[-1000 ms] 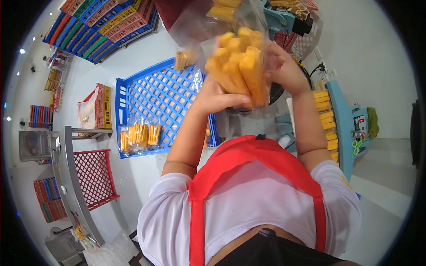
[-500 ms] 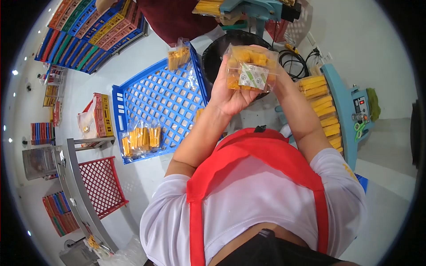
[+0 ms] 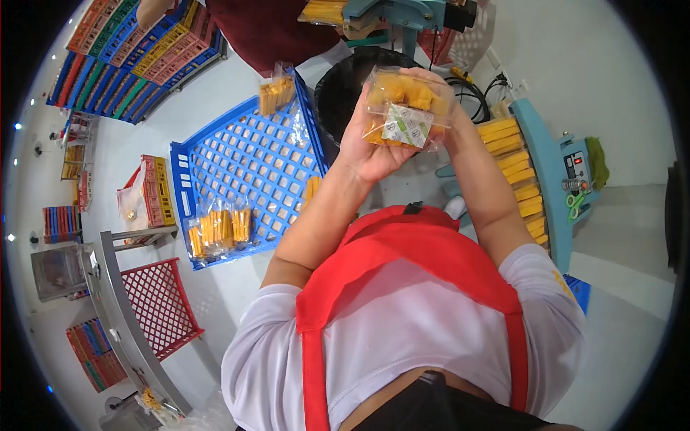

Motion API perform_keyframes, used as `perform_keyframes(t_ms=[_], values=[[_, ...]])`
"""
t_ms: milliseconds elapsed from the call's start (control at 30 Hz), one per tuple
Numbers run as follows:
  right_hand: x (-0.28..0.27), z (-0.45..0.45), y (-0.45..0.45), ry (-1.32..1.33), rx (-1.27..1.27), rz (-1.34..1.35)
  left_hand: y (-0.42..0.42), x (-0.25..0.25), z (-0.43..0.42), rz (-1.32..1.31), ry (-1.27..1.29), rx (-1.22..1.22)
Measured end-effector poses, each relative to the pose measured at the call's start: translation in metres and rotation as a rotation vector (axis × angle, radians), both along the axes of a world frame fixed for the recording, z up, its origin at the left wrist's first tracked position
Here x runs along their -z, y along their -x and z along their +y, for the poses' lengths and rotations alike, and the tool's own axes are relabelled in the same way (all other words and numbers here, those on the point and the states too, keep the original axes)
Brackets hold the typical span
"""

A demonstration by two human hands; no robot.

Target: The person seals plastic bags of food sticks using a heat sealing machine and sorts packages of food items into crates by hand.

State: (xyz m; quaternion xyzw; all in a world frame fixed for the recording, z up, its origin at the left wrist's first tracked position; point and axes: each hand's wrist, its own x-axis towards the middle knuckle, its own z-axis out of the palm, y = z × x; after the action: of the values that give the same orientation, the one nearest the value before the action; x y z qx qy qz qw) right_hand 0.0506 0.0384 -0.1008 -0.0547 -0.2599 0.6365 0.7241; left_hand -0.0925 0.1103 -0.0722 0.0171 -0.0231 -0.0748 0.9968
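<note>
Both my hands hold a clear plastic bag of yellow-orange snack pieces with a white and green label on its front. My left hand supports it from below and the left side, palm up. My right hand grips the right side; most of its fingers are hidden behind the bag. Below and behind the bag is a black bin. Left of my hands lies a blue plastic crate, with clear bags of yellow sticks at its near corner and another bag at its far corner.
A teal sealing machine with a row of yellow packs and green scissors stands to the right. Another teal machine is ahead, beside a person in maroon. Stacked crates and a red crate are leftward.
The bag stays in both hands and has turned slightly. The surroundings, crate and bin included, have shifted a little to the left in the view.
</note>
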Motion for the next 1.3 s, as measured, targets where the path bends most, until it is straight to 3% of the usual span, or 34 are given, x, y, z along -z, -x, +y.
perform_keyframes(t_ms=[67,133,200,233,267,400,567,600,633,700,767,933,1000,1033,1100,1167,1233,1300], values=[[0.001,-0.002,-0.004,0.006,-0.115,0.01,0.0,0.002,0.002,0.015,-0.071,-0.028],[-0.018,-0.003,0.005,0.233,0.263,-0.287,0.003,0.007,0.007,0.053,-0.234,-0.064],[-0.026,-0.002,0.0,0.067,0.355,-0.554,0.009,0.012,0.015,0.096,-0.316,-0.01],[-0.033,-0.001,0.003,0.071,0.326,-0.411,0.016,0.016,0.017,0.112,-0.322,0.03],[-0.035,-0.003,0.007,0.088,0.299,-0.264,0.022,0.02,0.018,0.13,-0.306,0.061],[-0.018,-0.027,-0.028,0.184,0.374,-0.908,0.041,0.043,0.013,0.186,-0.161,0.077],[-0.015,-0.022,-0.02,0.379,0.341,-0.86,0.072,0.101,0.02,0.246,0.03,-0.224],[-0.012,-0.015,-0.01,0.367,0.305,-0.858,0.079,0.127,0.021,-0.007,0.177,-0.249],[-0.008,-0.006,0.011,0.529,0.304,-0.879,0.087,0.15,0.022,-0.263,0.306,-0.275],[0.017,0.02,0.055,0.761,0.288,-0.779,0.097,0.171,0.025,-0.154,0.329,-0.372],[0.056,0.042,0.098,0.815,0.273,-0.811,0.105,0.174,0.031,0.365,0.019,-0.511],[0.105,0.07,0.184,0.827,0.046,-0.619,0.133,0.181,0.054,0.542,-0.116,-0.856],[0.113,0.079,0.198,0.801,-0.019,-0.569,0.156,0.2,0.063,0.601,0.176,-0.668],[0.116,0.084,0.202,0.775,-0.101,-0.614,0.166,0.204,0.068,0.611,0.173,-0.674],[0.116,0.093,0.212,0.76,-0.173,-0.661,0.187,0.211,0.078,0.724,0.094,-0.71],[0.109,0.091,0.216,0.708,-0.416,-0.626,0.207,0.205,0.092,0.736,-0.002,-0.861],[0.121,0.083,0.209,0.662,-0.54,-0.64,0.246,0.233,0.118,0.713,0.025,-0.773],[0.136,0.078,0.204,0.589,-0.669,-0.645,0.291,0.26,0.14,0.992,-0.319,-0.721]])
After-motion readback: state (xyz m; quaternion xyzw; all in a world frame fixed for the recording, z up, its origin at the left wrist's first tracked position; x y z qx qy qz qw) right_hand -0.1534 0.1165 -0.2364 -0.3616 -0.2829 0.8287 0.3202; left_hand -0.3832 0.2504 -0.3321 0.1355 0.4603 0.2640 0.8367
